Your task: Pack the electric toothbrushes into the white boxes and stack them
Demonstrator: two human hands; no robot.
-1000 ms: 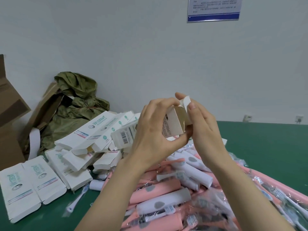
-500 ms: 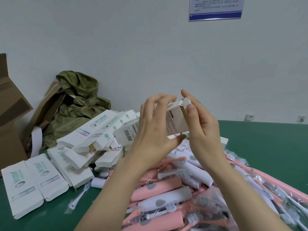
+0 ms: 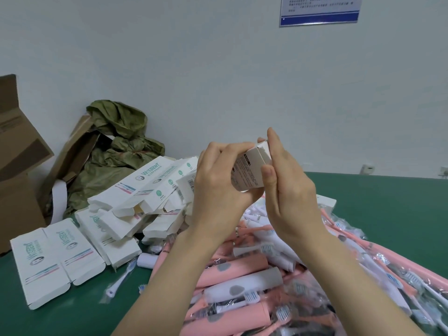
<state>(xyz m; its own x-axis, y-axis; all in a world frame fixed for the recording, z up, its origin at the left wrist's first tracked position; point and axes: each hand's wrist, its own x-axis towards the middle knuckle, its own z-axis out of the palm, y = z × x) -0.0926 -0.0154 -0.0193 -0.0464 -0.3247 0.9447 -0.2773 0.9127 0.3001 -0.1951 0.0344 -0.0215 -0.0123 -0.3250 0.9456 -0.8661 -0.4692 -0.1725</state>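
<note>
I hold a white box (image 3: 249,172) up in front of me, above the heap. My left hand (image 3: 218,187) grips its body, fingers curled over the top and thumb underneath. My right hand (image 3: 286,185) stands against the box's right end, its straight fingers on the end flap and its thumb on the printed side. Below lies a heap of pink and white electric toothbrushes (image 3: 244,282) in clear wrappers. More white boxes (image 3: 135,190) are piled to the left, and two (image 3: 55,258) lie flat side by side near the front left.
The green table (image 3: 378,192) runs to a pale wall behind. A brown carton (image 3: 17,166) stands at the far left, with crumpled olive-green wrapping (image 3: 116,151) and cardboard behind the boxes. A loose brush head (image 3: 118,282) lies on the table by the flat boxes.
The box's open end flap has been folded down and my right fingers have moved flat against that end. Both hands have stayed at about the same height.
</note>
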